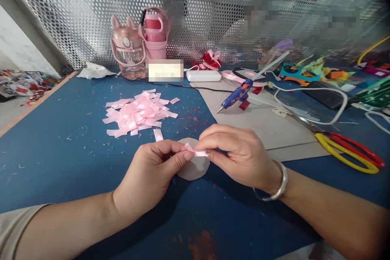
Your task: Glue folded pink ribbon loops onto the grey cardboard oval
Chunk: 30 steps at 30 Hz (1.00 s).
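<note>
Between both hands a short piece of pink ribbon (200, 153) is held, with one end folded up at an angle. My left hand (155, 170) pinches its left part between thumb and index finger. At its right end, my right hand (237, 154) has thumb and fingertips closed on the ribbon; a bracelet circles that wrist. Below the fingers lies a pale round disc (195, 170), partly covered by them. Just beyond my left hand rests a single pink ribbon piece (158, 135), and farther off is a loose pile of cut pink ribbon pieces (137, 113).
A blue glue gun (234, 97) lies on grey cardboard (274, 134) at the right. Scissors (350, 152) with red and yellow handles are near it. Pink bottles (128, 57), a white power bank (203, 76) and a ribbon roll (243, 75) line the perforated metal panel (91, 4).
</note>
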Each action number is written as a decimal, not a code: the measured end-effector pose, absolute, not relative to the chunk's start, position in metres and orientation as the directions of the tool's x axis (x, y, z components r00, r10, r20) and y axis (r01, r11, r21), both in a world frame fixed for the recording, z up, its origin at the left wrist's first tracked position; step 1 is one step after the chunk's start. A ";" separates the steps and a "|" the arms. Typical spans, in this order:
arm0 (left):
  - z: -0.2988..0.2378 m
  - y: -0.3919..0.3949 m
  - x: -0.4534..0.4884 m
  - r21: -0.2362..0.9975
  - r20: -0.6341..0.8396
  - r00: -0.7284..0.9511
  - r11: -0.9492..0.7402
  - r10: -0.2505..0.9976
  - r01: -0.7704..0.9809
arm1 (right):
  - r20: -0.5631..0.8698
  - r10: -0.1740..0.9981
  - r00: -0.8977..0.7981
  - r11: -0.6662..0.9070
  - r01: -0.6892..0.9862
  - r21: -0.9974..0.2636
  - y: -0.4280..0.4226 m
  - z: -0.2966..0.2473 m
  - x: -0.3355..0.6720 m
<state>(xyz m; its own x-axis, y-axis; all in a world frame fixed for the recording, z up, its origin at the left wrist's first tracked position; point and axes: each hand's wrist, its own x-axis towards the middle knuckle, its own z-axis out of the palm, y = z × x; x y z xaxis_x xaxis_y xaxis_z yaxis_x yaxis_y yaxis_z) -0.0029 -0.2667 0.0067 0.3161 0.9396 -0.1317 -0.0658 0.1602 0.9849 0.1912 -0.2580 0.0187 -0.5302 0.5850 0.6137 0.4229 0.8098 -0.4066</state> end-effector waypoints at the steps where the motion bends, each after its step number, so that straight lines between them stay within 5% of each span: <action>1: 0.007 -0.267 -0.003 0.989 -0.122 0.309 0.142 0.943 -0.043 | 0.616 0.571 -0.542 0.819 0.425 -0.386 -0.257 0.019 0.192; 9: 0.008 -0.269 -0.005 0.973 -0.103 0.350 0.166 0.931 -0.157 | 0.641 0.613 -0.462 0.790 0.343 -0.508 -0.258 0.016 0.188; 14: 0.007 -0.269 -0.004 0.989 -0.089 0.349 0.125 0.933 -0.083 | 0.629 0.621 -0.469 0.783 0.327 -0.529 -0.259 0.015 0.187; 25: 0.009 -0.268 -0.004 0.977 -0.178 0.342 0.124 0.923 0.175 | 0.591 0.488 -0.642 0.869 0.418 -0.263 -0.259 0.021 0.194; 30: 0.008 -0.268 -0.005 0.983 -0.154 0.315 0.113 0.936 0.143 | 0.548 0.683 -0.484 0.730 0.424 -0.535 -0.264 0.024 0.192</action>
